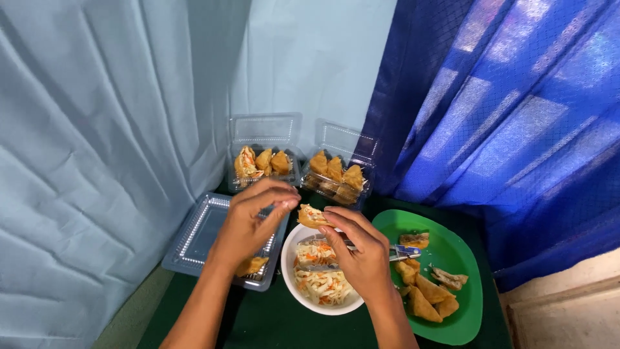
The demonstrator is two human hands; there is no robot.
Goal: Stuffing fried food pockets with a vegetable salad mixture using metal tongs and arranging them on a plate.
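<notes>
The right hand (361, 255) pinches a golden fried tofu pocket with shredded filling showing at its cut side (312, 216) between thumb and fingertips, holding it just above the far rim of a round white bowl (289, 271) of pale shredded vegetables flecked with orange. The pocket sits at the hand's fingertips, on the side toward the left hand. The left hand (248, 226) hovers just beside it, fingers bunched together at the tips as in a pinch; whether anything is caught between them cannot be told. Under the left wrist lies an open clear plastic clamshell tray (194, 236) with one fried piece (250, 265) in its near corner. Beyond the hands stand two more open clear plastic boxes (266, 132), each filled with fried pockets, the left one's pieces showing stuffing. To the right of the bowl a green plastic plate (462, 258) carries several plain fried tofu triangles (423, 294). A metal tool with a blue handle (403, 252) lies across from bowl to plate, partly hidden by the right hand.
</notes>
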